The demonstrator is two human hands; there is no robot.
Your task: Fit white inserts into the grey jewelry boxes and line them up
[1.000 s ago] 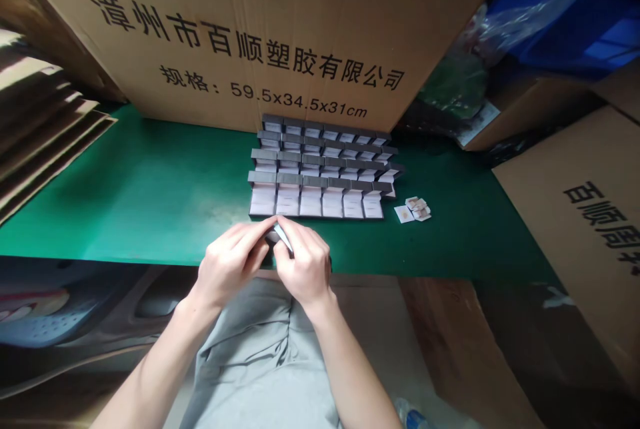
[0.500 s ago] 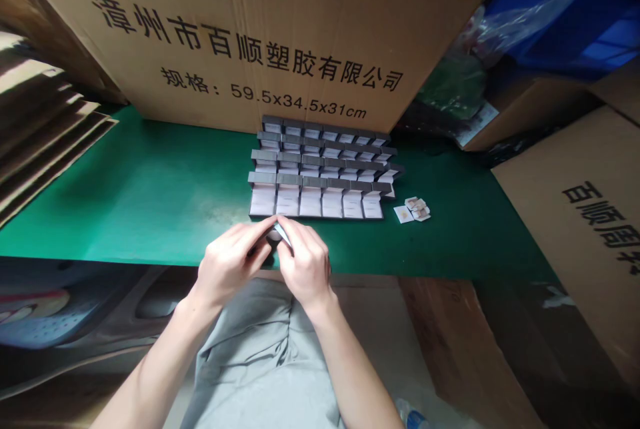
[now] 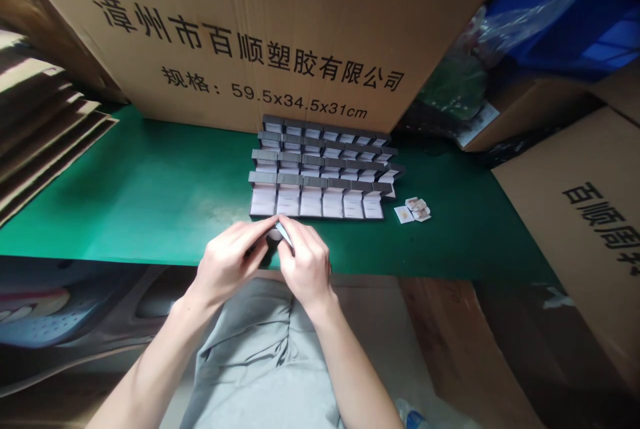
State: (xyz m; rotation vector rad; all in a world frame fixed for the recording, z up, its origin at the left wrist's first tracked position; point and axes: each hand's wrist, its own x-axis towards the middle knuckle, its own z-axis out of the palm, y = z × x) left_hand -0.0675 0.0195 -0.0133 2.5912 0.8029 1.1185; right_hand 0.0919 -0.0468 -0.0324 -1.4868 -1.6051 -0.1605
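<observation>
My left hand (image 3: 227,262) and my right hand (image 3: 306,262) meet over the near edge of the green table (image 3: 150,196), fingers closed together on a small grey box (image 3: 281,232) with a pale inside; most of it is hidden by my fingers. Just beyond my hands stand several rows of open grey boxes (image 3: 320,172) with white linings, set side by side. A few small white cards (image 3: 414,210) lie to the right of the rows.
A large printed cardboard carton (image 3: 260,29) stands behind the rows. Another carton (image 3: 585,216) is at the right edge, flat cardboard sheets (image 3: 45,129) at the left. Blue plastic (image 3: 565,9) and a green bag (image 3: 455,86) sit at the back right.
</observation>
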